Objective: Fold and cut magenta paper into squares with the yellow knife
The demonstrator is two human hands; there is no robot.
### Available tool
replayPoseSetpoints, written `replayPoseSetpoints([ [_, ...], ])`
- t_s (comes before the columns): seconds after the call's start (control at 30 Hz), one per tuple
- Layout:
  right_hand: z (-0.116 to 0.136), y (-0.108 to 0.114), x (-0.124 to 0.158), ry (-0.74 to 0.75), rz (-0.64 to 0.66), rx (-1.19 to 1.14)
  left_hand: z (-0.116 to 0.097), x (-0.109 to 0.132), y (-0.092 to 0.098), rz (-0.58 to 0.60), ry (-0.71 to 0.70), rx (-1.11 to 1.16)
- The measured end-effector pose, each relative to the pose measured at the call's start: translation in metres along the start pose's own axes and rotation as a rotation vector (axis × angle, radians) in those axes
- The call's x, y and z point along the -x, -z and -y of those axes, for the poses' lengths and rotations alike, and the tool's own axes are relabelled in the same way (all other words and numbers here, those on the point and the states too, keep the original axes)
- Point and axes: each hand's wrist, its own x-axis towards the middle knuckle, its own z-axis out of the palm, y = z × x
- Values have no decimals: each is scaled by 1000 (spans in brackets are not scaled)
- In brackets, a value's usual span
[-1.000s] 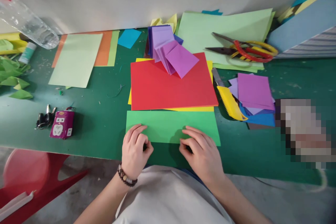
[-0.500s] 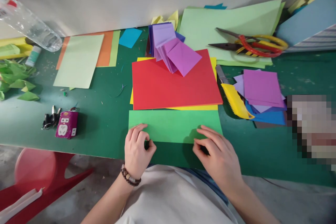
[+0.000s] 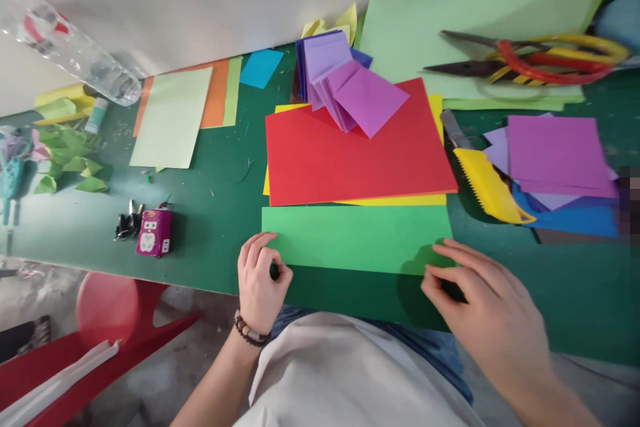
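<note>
A green sheet of paper lies lengthwise across the table in front of me. My left hand, with a beaded bracelet at the wrist, has thumb and forefinger pinched at the sheet's near edge by the left corner. At the same edge, near the right corner, my right hand is pinched with its other fingers over the paper. Just beyond lies a red sheet on top of yellow paper. Folded purple papers rest on the red sheet's far side.
Right of the sheets are a yellow-handled cutter, purple squares and scissors on pale green sheets. To the left are a purple socket-shaped box, keys, pale paper, a plastic bottle and a red stool.
Both hands have slid outward along the green sheet's near edge, the right one farther, toward the corners. The camera view has shifted, showing more of the table's left side.
</note>
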Motion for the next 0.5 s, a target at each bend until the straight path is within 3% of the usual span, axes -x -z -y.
replayPoseSetpoints([
  [0.5, -14, 0, 6, -46, -50, -7, 20, 7, 16, 6, 45, -55],
])
